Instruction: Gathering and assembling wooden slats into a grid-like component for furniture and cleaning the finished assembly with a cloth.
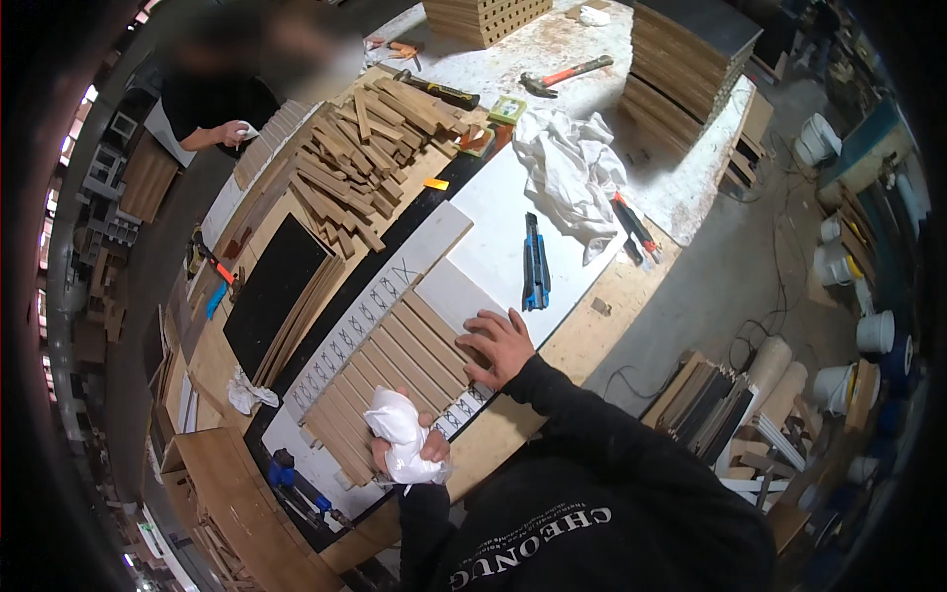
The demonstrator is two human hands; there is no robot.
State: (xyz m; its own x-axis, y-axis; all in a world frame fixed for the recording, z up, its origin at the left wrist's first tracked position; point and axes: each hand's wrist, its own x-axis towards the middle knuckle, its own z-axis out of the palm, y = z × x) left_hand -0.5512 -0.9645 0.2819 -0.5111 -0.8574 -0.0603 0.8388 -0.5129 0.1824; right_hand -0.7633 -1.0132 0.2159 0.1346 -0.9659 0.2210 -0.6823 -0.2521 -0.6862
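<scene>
My left hand [432,446] is closed round a crumpled white cloth [397,424], pressed onto a row of wooden slats [400,340]. The slats lie side by side on a white board that has a strip of drawn crossed marks [357,331] along their far ends. My right hand [500,347] lies with fingers spread at the right end of the row, its fingertips on or just beside the last slat. A blue and black utility knife [536,264] lies on the white surface beyond my right hand.
Behind the slats lies a heap of loose wooden sticks [360,148]. A white rag [572,168], a hammer [567,74] and a stack of brown boards [681,74] are farther right. A black panel stack [276,286] and a blue tool [286,474] sit left. Another person's hand [232,133] holds something white.
</scene>
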